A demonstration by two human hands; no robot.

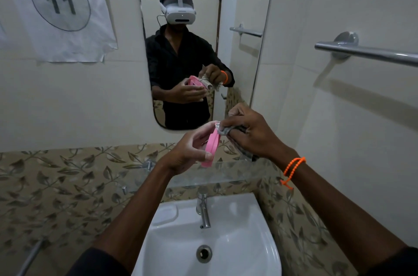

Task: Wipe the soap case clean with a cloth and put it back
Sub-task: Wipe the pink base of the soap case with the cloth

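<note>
Pink plastic soap case (212, 148) is held edge-on above a white sink (237, 251), clasped in the grip of the left hand (188, 154); a bunched grey cloth (222, 131) is pressed against its upper end, clenched by the right hand (253, 135), before a wall mirror (244, 4)

left hand (188, 151) raised, fingers pinched closed, right hand (253, 134) beside it — fingers curled tight

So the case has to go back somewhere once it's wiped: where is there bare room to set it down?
The glass shelf under the mirror looks bare on both sides of the hands. The sink rim left of the tap has a bare soap recess. Between left hand and right hand it is crowded: case and cloth.
</note>
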